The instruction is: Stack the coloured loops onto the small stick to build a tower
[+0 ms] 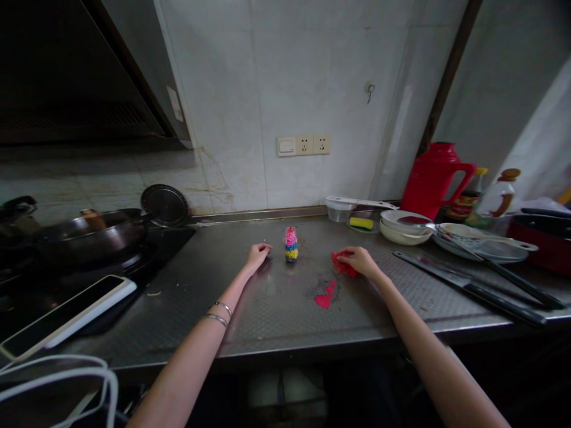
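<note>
A small clear bottle [291, 245] stands upright mid-counter, filled with pink, blue and yellow layers and some red at its top. My left hand [257, 258] rests to the left of it, apart from it, with the fingers drawn together; what they hold, if anything, is too small to see. To the bottle's right, my right hand [359, 261] has its fingers closed on a crumpled bunch of red shreds [343, 265] low over the counter. Flat red scraps [326, 295] lie in front of the bottle, with dark bits around them.
A wok [98, 233] sits on the stove at left, with a phone-like white device [66, 315] near it. At right are stacked bowls [404, 236], a kitchen knife [473, 286] with a black handle, and a red thermos [430, 181]. The metal counter [285, 333] ends at its front edge.
</note>
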Demonstrator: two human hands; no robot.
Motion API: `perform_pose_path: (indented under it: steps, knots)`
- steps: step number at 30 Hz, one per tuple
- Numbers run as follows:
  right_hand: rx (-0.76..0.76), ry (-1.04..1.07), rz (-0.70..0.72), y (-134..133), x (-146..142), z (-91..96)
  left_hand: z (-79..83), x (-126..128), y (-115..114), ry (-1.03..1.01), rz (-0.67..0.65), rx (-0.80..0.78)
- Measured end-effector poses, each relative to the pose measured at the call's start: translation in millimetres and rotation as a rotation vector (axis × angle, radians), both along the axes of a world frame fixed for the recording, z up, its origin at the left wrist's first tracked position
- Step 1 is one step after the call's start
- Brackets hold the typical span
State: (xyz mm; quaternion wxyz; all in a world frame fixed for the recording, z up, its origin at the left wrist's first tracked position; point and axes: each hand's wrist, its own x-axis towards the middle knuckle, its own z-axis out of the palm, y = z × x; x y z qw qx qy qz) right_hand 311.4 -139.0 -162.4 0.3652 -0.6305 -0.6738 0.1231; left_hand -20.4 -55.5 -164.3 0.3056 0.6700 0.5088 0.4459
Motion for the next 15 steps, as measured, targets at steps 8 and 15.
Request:
perform_pose_path:
  steps: [8, 15]
  knots:
    - [0.027, 0.272, 0.032, 5, -3, 2.9, -8.6, -3, 5, -0.042, -0.013, 0.021]
    - [0.121, 0.478, 0.065, 17, -23, 25.8, -10.0, -2, 6, -0.053, -0.021, 0.036]
